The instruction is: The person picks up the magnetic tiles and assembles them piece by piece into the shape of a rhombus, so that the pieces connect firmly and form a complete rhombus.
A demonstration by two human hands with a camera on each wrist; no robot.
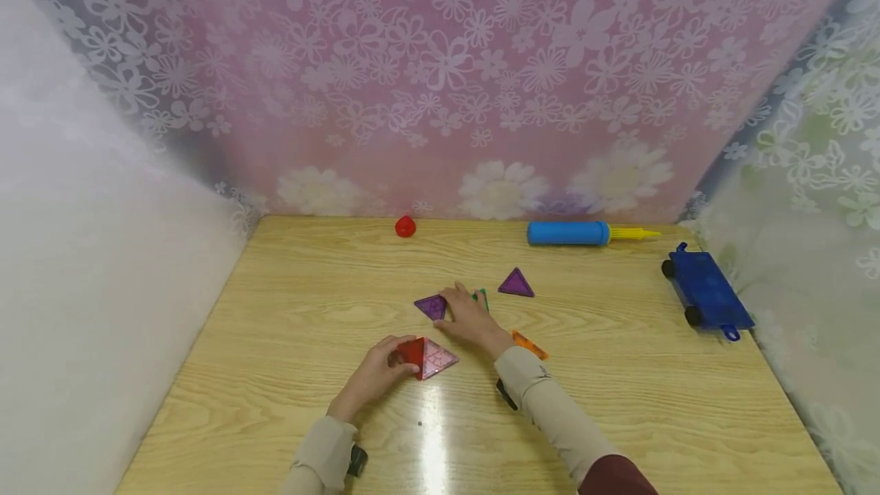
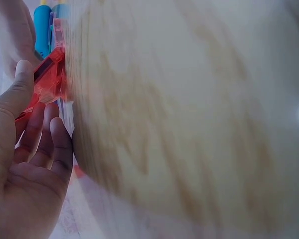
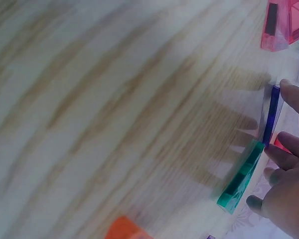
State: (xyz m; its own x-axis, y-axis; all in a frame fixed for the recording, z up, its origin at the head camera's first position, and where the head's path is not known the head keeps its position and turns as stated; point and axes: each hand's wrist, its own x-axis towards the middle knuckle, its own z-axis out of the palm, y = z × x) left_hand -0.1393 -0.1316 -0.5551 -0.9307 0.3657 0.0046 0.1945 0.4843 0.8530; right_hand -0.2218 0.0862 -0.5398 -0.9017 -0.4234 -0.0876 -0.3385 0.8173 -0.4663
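Observation:
My left hand [image 1: 376, 370] pinches a red translucent triangle tile [image 1: 412, 351] between thumb and fingers. In the left wrist view the red tile [image 2: 51, 79] is tilted. Against its right side lies a pink triangle tile [image 1: 438, 359]. Farther back, my right hand [image 1: 470, 319] has its thumb and a finger at the two ends of one edge of a purple triangle tile [image 1: 429, 307]. A green tile [image 1: 484, 298] is partly hidden beneath the right fingers; in the right wrist view this green tile [image 3: 241, 177] meets the purple tile's [image 3: 271, 114] corner.
Another purple triangle tile [image 1: 516, 283] lies behind the right hand, and an orange tile [image 1: 530, 344] beside the right wrist. Along the back are a small red piece [image 1: 406, 227] and a blue pump with yellow nozzle [image 1: 569, 233]. A blue wheeled base [image 1: 710, 290] stands at the right edge.

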